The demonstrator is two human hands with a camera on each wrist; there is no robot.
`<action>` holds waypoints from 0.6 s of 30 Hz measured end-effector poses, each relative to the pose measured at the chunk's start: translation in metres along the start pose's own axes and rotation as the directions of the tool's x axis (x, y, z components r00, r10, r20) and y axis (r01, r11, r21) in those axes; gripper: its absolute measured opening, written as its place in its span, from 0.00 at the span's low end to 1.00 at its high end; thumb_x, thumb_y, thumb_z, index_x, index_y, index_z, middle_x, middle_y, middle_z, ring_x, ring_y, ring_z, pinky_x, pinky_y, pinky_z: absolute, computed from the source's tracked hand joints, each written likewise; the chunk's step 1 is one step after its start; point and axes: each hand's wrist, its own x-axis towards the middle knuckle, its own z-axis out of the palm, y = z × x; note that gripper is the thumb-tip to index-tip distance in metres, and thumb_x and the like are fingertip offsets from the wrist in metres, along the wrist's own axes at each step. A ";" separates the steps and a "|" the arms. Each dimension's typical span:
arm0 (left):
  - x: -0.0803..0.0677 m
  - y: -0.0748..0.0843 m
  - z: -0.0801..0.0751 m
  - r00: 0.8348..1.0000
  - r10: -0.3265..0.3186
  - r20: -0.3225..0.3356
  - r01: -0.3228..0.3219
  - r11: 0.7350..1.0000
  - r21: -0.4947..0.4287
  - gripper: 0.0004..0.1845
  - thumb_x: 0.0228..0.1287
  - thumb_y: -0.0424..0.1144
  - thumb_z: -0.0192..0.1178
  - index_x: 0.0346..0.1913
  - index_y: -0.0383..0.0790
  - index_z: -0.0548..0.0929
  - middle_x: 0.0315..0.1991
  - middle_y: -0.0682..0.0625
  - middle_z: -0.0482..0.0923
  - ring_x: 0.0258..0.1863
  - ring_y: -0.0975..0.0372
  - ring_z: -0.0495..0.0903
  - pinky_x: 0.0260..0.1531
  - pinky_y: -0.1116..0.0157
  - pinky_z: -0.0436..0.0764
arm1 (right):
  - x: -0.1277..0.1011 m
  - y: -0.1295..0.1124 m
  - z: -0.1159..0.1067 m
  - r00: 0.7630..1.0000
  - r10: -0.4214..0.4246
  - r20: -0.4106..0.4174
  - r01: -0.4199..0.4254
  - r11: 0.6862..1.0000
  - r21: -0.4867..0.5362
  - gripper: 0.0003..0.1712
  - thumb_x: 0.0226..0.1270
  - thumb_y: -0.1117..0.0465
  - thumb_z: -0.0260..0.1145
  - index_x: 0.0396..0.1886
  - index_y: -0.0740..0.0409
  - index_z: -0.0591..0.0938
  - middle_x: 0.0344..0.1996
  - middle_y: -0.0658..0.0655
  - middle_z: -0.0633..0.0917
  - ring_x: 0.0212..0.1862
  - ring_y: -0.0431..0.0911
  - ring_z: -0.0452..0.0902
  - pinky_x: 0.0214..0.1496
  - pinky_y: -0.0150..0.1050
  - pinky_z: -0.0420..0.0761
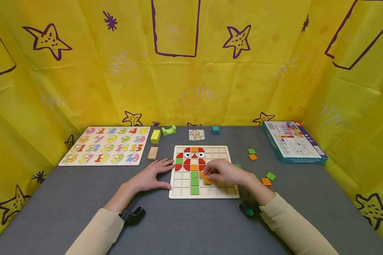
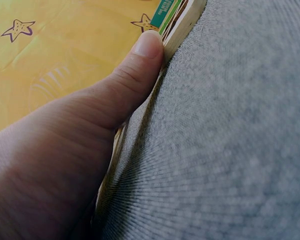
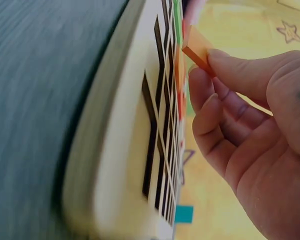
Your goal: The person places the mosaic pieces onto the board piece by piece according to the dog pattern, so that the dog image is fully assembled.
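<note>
Hands first: left hand [image 1: 153, 175] lies flat on the grey table [image 1: 191, 226], fingers straight and relaxed, pressed against the left edge of the wooden grid board [image 1: 178, 193]. In the left wrist view the thumb [image 2: 140, 65] touches the board's side; nothing is gripped.

Left of that hand, the number puzzle board [image 1: 106, 145] rests near the table's far left. Between it and the grid board stand a yellow block [image 1: 155, 136] and a plain wooden block [image 1: 153, 153], with a green arch block [image 1: 168, 130] behind them.

On the grid board, red, orange and green tiles form a figure with two eyes in the upper rows, and a green column [image 1: 194, 182] runs down toward the near edge.

Right hand [image 1: 225, 172] hovers over the board's lower middle, fingers curled, pinching an orange square tile [image 1: 207, 180] between thumb and fingertips. The right wrist view shows the tile [image 3: 197, 47] tilted, held just above the grid cells, not seated in one.

Behind the board lie a small pattern card [image 1: 196, 134] and a teal cube [image 1: 215, 130]. Loose green and orange tiles [image 1: 252, 154] lie on the table right of the board. The game box [image 1: 292, 141] lies at the far right.
</note>
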 end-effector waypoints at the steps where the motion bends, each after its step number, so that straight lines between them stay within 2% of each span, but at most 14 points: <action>1: 0.000 0.000 0.000 1.000 0.002 -0.003 -0.002 1.000 0.004 0.50 0.56 0.65 0.70 0.76 0.42 0.68 0.78 0.48 0.58 0.78 0.47 0.49 0.74 0.43 0.44 | 0.003 -0.002 0.002 1.000 -0.004 0.002 0.004 1.000 -0.010 0.04 0.69 0.67 0.69 0.40 0.55 0.84 0.33 0.43 0.81 0.36 0.40 0.74 0.43 0.37 0.80; 7: 0.000 0.000 0.000 1.000 0.005 -0.005 -0.005 1.000 0.004 0.49 0.56 0.64 0.70 0.75 0.41 0.68 0.77 0.47 0.59 0.78 0.46 0.49 0.74 0.43 0.44 | 0.012 -0.004 0.011 1.000 0.012 0.013 -0.012 0.999 -0.039 0.03 0.69 0.66 0.70 0.38 0.54 0.84 0.32 0.43 0.80 0.37 0.40 0.75 0.45 0.37 0.79; 12: 0.000 0.000 0.000 1.000 -0.017 0.003 0.017 1.000 0.004 0.50 0.55 0.64 0.71 0.76 0.42 0.68 0.78 0.49 0.58 0.78 0.48 0.48 0.75 0.45 0.43 | 0.014 -0.004 0.015 0.999 0.031 0.037 -0.029 0.999 -0.045 0.02 0.69 0.63 0.70 0.37 0.52 0.84 0.30 0.42 0.80 0.35 0.40 0.74 0.42 0.37 0.79; 18: 0.000 0.000 0.000 1.000 -0.006 0.001 0.006 1.000 0.008 0.50 0.55 0.64 0.71 0.76 0.41 0.68 0.78 0.49 0.58 0.78 0.47 0.49 0.75 0.44 0.43 | 0.014 -0.005 0.017 0.999 0.021 0.044 -0.017 0.997 -0.081 0.02 0.69 0.60 0.71 0.39 0.51 0.86 0.34 0.42 0.79 0.36 0.39 0.74 0.43 0.35 0.79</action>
